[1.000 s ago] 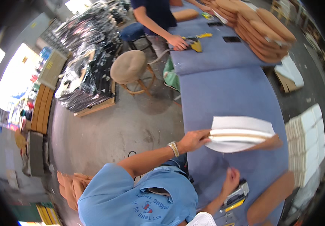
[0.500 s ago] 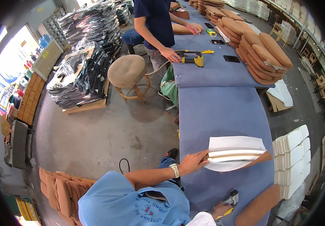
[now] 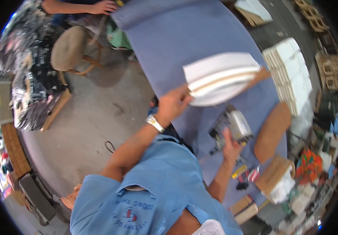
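Note:
My left hand (image 3: 173, 103), below a metal-banded watch, grips the near left end of a curved chair pad (image 3: 226, 82). White padding shows on it in layers with a thin tan board edge between them, a white sheet along the far side and brown fabric at the right end. Closer to my body, my right hand (image 3: 230, 149) is wrapped round a silver and black staple gun (image 3: 239, 127), raised a little below the pad and blurred by motion. An oblong brown covered panel (image 3: 273, 133) lies on the blue-grey tabletop (image 3: 180, 35), right of the gun.
A yellow cutter (image 3: 239, 171) and small tools lie near my right forearm, beside a cardboard box (image 3: 275, 174). White foam pads (image 3: 290, 74) are stacked right of the table. Farther left stand a round stool (image 3: 70, 49) and plastic-wrapped stacks (image 3: 39, 90). A co-worker's hand (image 3: 105, 7) shows at the top.
The head view has swung down and toward the right, so the box and small tools now show. My right hand has brought the staple gun up toward the pad; my left keeps its grip.

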Available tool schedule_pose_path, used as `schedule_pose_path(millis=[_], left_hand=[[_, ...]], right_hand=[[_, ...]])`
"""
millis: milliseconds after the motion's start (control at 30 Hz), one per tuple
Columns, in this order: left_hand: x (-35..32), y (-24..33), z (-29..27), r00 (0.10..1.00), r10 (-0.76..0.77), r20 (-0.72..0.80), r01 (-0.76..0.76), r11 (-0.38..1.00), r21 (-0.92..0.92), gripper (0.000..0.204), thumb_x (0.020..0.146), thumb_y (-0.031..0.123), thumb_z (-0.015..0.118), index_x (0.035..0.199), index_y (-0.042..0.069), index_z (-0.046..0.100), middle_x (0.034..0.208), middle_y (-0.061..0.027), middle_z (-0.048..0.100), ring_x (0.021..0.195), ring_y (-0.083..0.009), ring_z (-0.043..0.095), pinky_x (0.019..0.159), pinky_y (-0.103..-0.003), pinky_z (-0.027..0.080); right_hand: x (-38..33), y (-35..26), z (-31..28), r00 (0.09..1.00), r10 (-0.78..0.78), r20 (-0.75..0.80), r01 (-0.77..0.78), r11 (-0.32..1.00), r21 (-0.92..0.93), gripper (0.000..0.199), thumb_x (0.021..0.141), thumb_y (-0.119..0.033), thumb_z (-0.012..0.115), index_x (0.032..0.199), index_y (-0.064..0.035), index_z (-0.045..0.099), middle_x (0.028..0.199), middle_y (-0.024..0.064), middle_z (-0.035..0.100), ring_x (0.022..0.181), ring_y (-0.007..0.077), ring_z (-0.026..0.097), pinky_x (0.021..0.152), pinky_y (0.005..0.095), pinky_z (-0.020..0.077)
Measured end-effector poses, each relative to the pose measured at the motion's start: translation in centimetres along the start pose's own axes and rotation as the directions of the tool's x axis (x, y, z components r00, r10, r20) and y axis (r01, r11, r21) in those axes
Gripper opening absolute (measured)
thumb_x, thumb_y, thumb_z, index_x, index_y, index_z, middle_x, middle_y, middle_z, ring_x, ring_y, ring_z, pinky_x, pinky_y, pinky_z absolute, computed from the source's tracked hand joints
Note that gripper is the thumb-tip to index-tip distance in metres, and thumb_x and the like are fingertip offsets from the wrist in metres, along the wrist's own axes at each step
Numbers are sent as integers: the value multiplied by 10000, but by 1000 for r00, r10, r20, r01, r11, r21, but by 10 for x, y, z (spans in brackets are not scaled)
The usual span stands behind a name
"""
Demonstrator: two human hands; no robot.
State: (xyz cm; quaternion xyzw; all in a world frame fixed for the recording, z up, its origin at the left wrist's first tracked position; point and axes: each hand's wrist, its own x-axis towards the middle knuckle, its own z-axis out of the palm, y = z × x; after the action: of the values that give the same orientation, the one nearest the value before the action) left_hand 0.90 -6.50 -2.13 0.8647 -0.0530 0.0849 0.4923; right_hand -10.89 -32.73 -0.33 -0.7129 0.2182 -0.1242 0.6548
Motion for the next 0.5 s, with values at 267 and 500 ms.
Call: schedule_pose_path(millis=[267, 500], left_hand=[[2, -6, -4, 995, 100, -26, -99, 993, 61, 478, 898, 257, 800, 1321, 74, 672, 1136, -113, 764, 867, -263, 766, 692, -370, 600], [11, -6, -8, 999, 53, 3, -53, 997, 62, 422, 917, 224, 772, 1313, 108, 682, 1218, -90, 751, 853, -267, 759, 654, -356, 590]], right_hand=[[11, -70, 79, 906, 37, 422, -10, 998, -67, 216, 926, -92, 771, 1083, 45, 714, 808, 46, 705, 667, 95, 646, 590, 262, 529], [29, -56, 97, 861, -8, 508, 45, 997, -62, 199, 922, -83, 754, 1062, 49, 704, 749, 38, 677, 601, 88, 608, 525, 263, 486]])
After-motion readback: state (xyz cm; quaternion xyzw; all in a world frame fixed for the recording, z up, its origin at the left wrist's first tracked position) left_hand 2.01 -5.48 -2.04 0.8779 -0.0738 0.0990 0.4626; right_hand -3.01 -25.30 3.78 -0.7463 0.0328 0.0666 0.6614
